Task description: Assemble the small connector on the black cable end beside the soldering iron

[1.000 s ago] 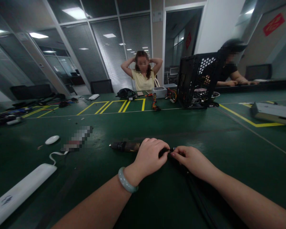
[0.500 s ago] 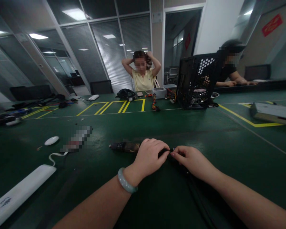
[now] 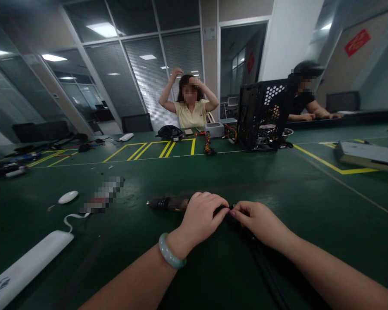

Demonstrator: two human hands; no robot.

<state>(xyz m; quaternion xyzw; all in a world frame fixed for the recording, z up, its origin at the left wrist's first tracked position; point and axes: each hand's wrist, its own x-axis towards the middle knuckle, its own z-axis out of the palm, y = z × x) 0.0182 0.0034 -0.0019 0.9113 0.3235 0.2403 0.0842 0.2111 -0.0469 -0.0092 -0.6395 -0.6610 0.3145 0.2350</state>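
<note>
Fingers curled on the left hand point(image 3: 198, 219), over the cylindrical tool point(image 3: 176, 204) lying on the green table point(image 3: 129, 267); right hand point(image 3: 265, 221) pinching the black cable's point(image 3: 267, 271) end. Barrel looks rigid, probably hefty, best gripped mid-body; cable seems bendy.

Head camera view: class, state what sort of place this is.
Probably an office workroom: a partly open black computer case, loose coloured cables and a green worktop marked with yellow lines.
</note>
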